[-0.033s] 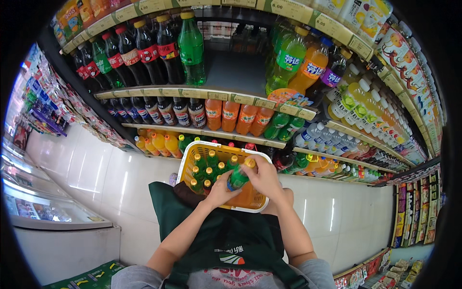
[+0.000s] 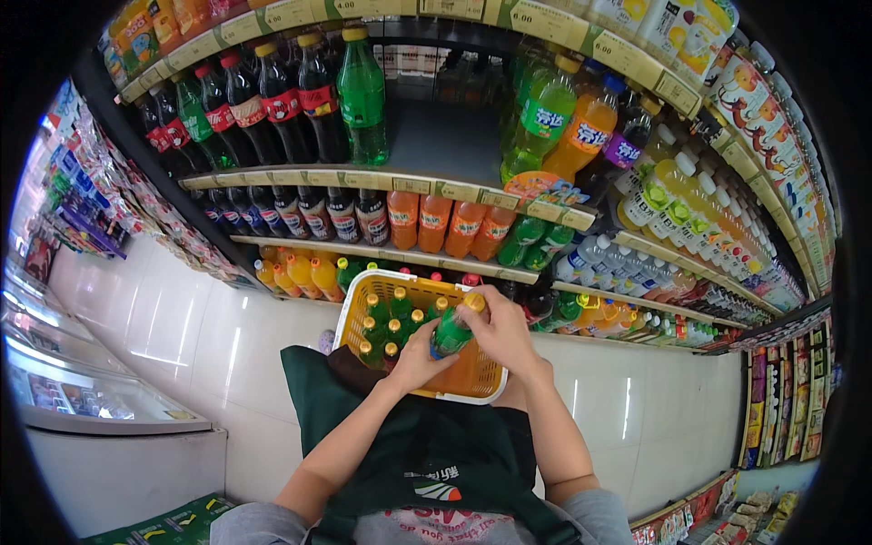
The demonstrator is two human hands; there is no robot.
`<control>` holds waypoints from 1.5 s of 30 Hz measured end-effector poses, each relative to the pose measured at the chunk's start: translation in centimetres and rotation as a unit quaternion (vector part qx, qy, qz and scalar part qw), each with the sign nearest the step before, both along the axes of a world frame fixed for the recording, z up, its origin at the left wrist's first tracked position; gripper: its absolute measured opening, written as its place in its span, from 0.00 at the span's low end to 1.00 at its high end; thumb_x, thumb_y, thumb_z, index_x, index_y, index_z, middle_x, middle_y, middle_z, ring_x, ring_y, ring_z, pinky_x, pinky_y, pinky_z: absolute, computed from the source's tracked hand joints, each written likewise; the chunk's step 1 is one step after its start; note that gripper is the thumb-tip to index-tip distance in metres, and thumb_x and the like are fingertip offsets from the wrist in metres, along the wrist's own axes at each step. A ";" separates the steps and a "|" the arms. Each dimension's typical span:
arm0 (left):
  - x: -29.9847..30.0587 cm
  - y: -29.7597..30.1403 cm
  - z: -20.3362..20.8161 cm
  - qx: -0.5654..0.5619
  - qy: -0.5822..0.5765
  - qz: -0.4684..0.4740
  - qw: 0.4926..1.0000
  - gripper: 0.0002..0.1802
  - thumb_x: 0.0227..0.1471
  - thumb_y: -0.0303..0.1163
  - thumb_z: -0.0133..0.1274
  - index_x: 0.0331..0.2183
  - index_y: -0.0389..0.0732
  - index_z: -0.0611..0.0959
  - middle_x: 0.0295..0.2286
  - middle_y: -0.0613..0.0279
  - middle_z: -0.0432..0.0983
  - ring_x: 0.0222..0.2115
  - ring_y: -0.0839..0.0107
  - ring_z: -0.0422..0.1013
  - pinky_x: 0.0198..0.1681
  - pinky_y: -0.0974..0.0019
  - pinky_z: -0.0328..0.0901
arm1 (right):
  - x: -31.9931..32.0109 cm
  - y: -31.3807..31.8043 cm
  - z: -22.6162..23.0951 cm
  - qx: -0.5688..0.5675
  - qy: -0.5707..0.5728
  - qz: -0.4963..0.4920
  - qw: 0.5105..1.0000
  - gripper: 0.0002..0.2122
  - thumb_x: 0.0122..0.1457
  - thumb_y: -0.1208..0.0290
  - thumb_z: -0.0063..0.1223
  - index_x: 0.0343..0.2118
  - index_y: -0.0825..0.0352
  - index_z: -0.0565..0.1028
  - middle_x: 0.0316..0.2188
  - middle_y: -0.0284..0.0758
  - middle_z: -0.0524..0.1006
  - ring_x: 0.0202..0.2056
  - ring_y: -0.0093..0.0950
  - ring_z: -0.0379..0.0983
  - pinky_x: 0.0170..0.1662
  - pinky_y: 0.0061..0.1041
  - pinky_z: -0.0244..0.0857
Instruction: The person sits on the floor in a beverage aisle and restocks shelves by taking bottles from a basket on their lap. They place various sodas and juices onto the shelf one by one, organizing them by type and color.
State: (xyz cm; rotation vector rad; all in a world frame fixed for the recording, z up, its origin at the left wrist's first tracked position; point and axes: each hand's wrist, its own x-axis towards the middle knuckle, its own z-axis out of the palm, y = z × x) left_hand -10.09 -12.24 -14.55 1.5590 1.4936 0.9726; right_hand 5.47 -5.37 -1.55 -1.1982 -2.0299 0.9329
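Observation:
Between my hands is a green soda bottle [image 2: 451, 335] with a yellow cap, tilted over a yellow basket with a white rim [image 2: 342, 313]. My left hand [image 2: 422, 363] is closed around the lower part of the bottle. Up near the cap, the fingers of my right hand [image 2: 500, 329] grip its neck. Several similar green bottles [image 2: 401, 302] with yellow caps stand in the left part of the basket. Orange shows through in the basket's right part, partly hidden by my hands.
Shelves ahead hold cola bottles [image 2: 282, 95], a large green bottle [image 2: 362, 100] and orange sodas [image 2: 434, 221]. A bare dark stretch of shelf [image 2: 445, 136] lies right of the green bottle. A freezer [image 2: 118, 409] stands at left; pale floor tiles [image 2: 599, 400] show at right.

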 end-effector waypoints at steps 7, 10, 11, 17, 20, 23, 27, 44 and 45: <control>1.2 3.3 9.8 0.130 -0.032 0.063 0.989 0.43 0.44 0.38 0.65 0.55 0.31 0.62 0.46 0.41 0.68 0.48 0.52 0.69 0.51 0.59 0.64 | -2.3 2.4 11.4 0.105 0.083 -0.014 0.991 0.12 0.56 0.66 0.59 0.33 0.71 0.73 0.15 0.30 0.70 0.17 0.17 0.62 0.22 0.20 0.57; 1.1 3.4 13.3 0.092 -0.112 0.074 0.987 0.43 0.44 0.37 0.66 0.55 0.33 0.61 0.45 0.43 0.70 0.46 0.55 0.71 0.49 0.60 0.65 | -3.1 3.5 13.9 0.126 0.155 -0.027 0.980 0.14 0.54 0.64 0.63 0.30 0.70 0.74 0.12 0.26 0.66 0.16 0.13 0.58 0.20 0.18 0.54; 0.9 3.6 14.2 0.075 -0.138 0.067 0.985 0.43 0.45 0.36 0.66 0.55 0.33 0.61 0.45 0.44 0.70 0.45 0.56 0.71 0.49 0.60 0.65 | -2.9 4.3 14.3 0.131 0.176 -0.031 0.975 0.13 0.54 0.64 0.63 0.29 0.70 0.74 0.11 0.23 0.63 0.16 0.12 0.57 0.20 0.18 0.54; -0.9 4.1 15.3 -0.005 -0.458 -0.162 0.874 0.41 0.55 0.68 0.37 0.51 0.40 0.69 0.38 0.56 0.71 0.35 0.70 0.69 0.37 0.67 0.66 | -2.2 5.7 13.5 -0.022 0.278 0.065 0.958 0.18 0.60 0.63 0.56 0.48 0.71 0.71 0.33 0.29 0.72 0.35 0.16 0.67 0.38 0.17 0.63; -0.5 4.0 17.9 -0.121 -0.623 -0.202 0.746 0.48 0.48 0.77 0.33 0.50 0.43 0.67 0.28 0.61 0.66 0.27 0.71 0.64 0.30 0.67 0.61 | -1.6 5.4 10.6 -0.214 0.333 0.151 0.906 0.24 0.60 0.60 0.54 0.55 0.69 0.66 0.42 0.32 0.73 0.42 0.19 0.68 0.44 0.21 0.63; -0.6 4.5 17.0 -0.173 -0.810 -0.311 0.466 0.45 0.49 0.77 0.30 0.46 0.45 0.72 0.26 0.58 0.66 0.21 0.67 0.64 0.28 0.66 0.60 | -2.3 4.3 9.7 -0.275 0.348 0.216 0.870 0.27 0.57 0.62 0.58 0.55 0.70 0.64 0.47 0.34 0.72 0.48 0.21 0.67 0.52 0.24 0.61; -1.6 5.3 16.4 -0.191 -0.776 -0.301 0.520 0.47 0.49 0.77 0.29 0.46 0.43 0.72 0.25 0.56 0.68 0.20 0.65 0.64 0.24 0.64 0.61 | -3.1 4.6 10.0 -0.299 0.332 0.210 0.870 0.27 0.53 0.63 0.62 0.52 0.71 0.66 0.46 0.36 0.74 0.45 0.23 0.70 0.51 0.25 0.63; -5.0 19.9 21.8 0.275 -0.034 0.081 0.957 0.27 0.40 0.27 0.61 0.45 0.36 0.73 0.38 0.51 0.74 0.39 0.55 0.73 0.43 0.59 0.67 | -7.4 13.2 12.5 0.156 0.224 -0.008 0.962 0.32 0.48 0.74 0.62 0.58 0.70 0.61 0.49 0.48 0.72 0.51 0.42 0.70 0.53 0.34 0.63; -4.4 20.4 22.0 0.263 -0.042 0.081 0.960 0.26 0.41 0.28 0.61 0.45 0.36 0.73 0.38 0.51 0.75 0.38 0.56 0.73 0.42 0.59 0.67 | -7.3 13.8 11.9 0.155 0.217 -0.024 0.963 0.32 0.49 0.74 0.62 0.58 0.70 0.61 0.50 0.48 0.72 0.51 0.42 0.70 0.53 0.34 0.63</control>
